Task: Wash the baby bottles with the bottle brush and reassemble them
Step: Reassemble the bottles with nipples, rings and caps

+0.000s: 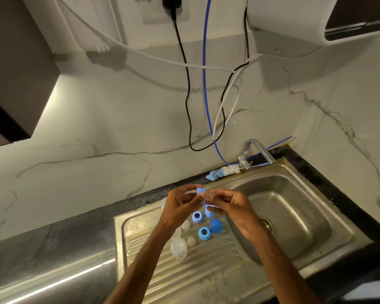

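Above the drainboard (140,224), my left hand (180,202) grips a clear baby bottle with a blue collar (200,195) on it. My right hand (230,207) pinches the clear part just right of the collar; what it is stays unclear. Below the hands lie two blue rings (197,216) (204,233), a blue dome cap (216,226), another blue piece (209,212), small clear teats (186,224) and a clear bottle (179,249) on its side. The blue-and-white bottle brush (223,171) lies along the sink's back edge.
A steel sink basin (294,194) is to the right, with a tap (256,151) at its back. Black, white and blue cables hang down the marble wall behind. A dark counter (53,244) extends to the left.
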